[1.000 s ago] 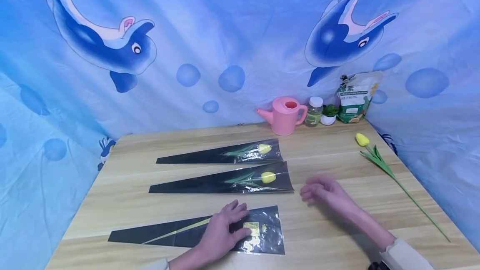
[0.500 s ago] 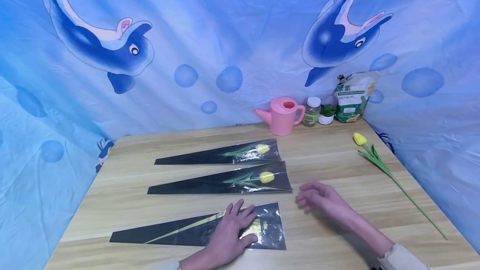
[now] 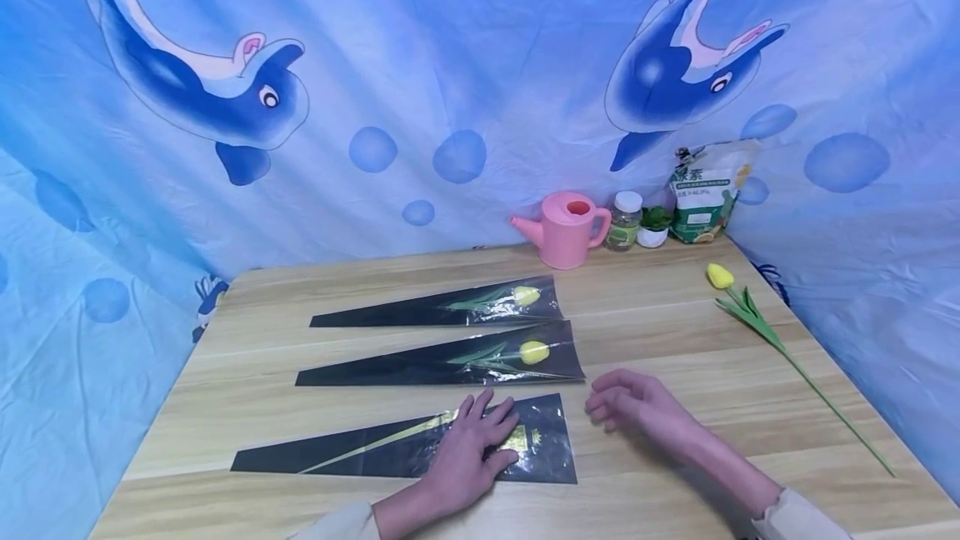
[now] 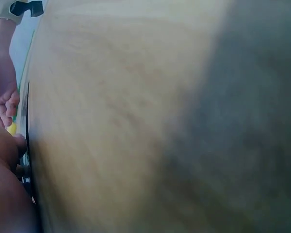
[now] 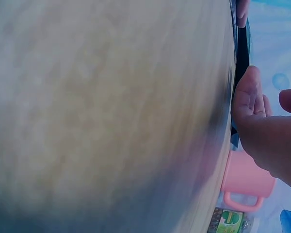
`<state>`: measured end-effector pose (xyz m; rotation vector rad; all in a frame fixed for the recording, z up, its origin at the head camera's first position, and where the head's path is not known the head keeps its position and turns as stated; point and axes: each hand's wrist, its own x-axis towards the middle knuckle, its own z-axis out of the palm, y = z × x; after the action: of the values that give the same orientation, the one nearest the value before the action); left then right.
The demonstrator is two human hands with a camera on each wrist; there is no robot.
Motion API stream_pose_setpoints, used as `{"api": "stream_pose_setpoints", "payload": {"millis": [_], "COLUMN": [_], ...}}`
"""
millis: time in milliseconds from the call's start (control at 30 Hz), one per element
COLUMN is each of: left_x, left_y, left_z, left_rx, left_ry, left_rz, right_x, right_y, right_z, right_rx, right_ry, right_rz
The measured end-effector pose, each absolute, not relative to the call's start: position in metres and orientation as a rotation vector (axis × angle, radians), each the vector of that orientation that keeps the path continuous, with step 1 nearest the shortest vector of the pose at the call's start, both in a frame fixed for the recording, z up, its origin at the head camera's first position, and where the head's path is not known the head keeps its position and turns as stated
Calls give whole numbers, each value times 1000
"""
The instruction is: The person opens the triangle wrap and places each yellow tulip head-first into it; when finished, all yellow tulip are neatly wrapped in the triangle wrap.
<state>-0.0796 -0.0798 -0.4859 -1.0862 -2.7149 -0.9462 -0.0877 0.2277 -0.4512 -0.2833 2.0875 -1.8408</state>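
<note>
In the head view my left hand (image 3: 467,457) lies with spread fingers on the nearest black flower sleeve (image 3: 551,440), a tapered clear-fronted wrapper with a gold label and a pale diagonal stripe. My right hand (image 3: 648,411) hovers just right of that sleeve, fingers loosely bent and holding nothing; the right wrist view also shows the hand (image 5: 254,104) without anything in it. Farther back lie two more black sleeves, a middle one (image 3: 375,372) and a far one (image 3: 390,312), each with a yellow tulip inside. A loose yellow tulip (image 3: 761,327) rests along the table's right side.
Along the back edge of the wooden table (image 3: 247,315) stand a pink watering can (image 3: 564,232), a lidded jar (image 3: 624,223), a small potted plant (image 3: 654,227) and a green-white bag (image 3: 705,198). A blue dolphin-print cloth (image 3: 420,48) hangs behind and beside the table.
The nearest sleeve has slid slightly away and to the right under my left hand, closer to the middle sleeve. My right hand has drifted a little left and nearer.
</note>
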Motion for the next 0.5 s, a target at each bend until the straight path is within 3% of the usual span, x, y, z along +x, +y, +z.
{"api": "stream_pose_setpoints", "payload": {"millis": [500], "left_x": [-79], "left_y": [-76], "left_z": [-489], "left_rx": [-991], "left_ry": [-2645], "left_rz": [-1063], "right_x": [-87], "right_y": [224], "right_z": [-453], "right_rx": [-282], "right_ry": [2033], "right_rz": [-1864]}}
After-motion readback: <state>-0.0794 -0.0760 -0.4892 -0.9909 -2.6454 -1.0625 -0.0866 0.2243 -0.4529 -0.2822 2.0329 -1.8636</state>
